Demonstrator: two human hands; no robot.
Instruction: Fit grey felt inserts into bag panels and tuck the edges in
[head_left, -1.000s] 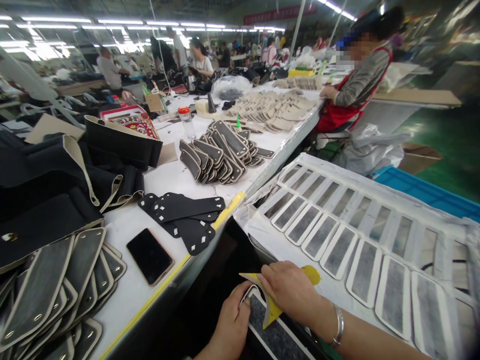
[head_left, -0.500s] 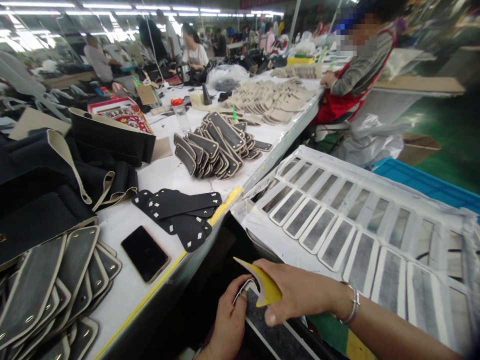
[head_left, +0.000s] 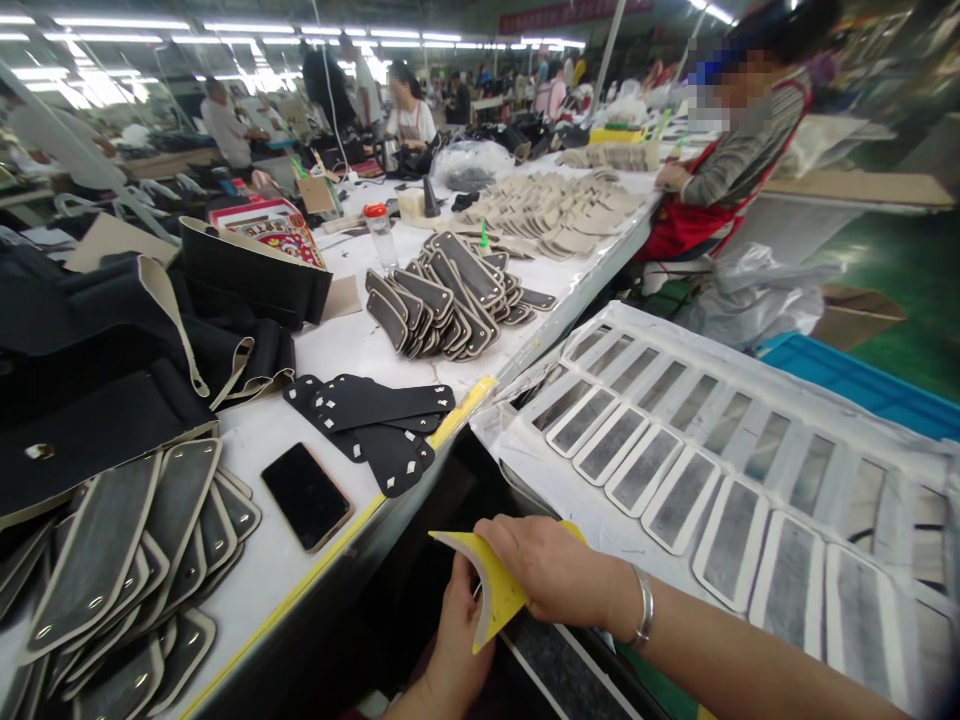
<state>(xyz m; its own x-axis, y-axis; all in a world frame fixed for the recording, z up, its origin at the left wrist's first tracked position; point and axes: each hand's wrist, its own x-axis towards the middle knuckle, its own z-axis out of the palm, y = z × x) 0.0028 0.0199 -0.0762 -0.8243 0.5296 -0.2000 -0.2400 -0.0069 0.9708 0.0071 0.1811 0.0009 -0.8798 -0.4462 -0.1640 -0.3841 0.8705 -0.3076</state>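
My right hand (head_left: 551, 572), with a silver bangle at its wrist, is closed on a bent yellow sheet (head_left: 504, 592) with a pale edge. The sheet curls toward my left hand (head_left: 459, 630) and covers part of its fingers. My left hand is closed at the far end of a long dark grey panel with a pale border (head_left: 566, 668), which lies low in front of me. Where the sheet meets the panel is hidden. Similar bordered panels (head_left: 739, 535) lie in a row on the white-covered surface to the right.
On the white table at left are a phone (head_left: 307, 497), black strips with metal studs (head_left: 386, 408), a heap of studded panels (head_left: 112, 560) and another pile (head_left: 450, 295). Black material (head_left: 82, 400) lies at far left. A person in a red apron (head_left: 690, 230) sits beyond.
My right hand and the yellow sheet have shifted left, over my left hand's fingers. The camera view has turned slightly left, so the surroundings appear farther right.
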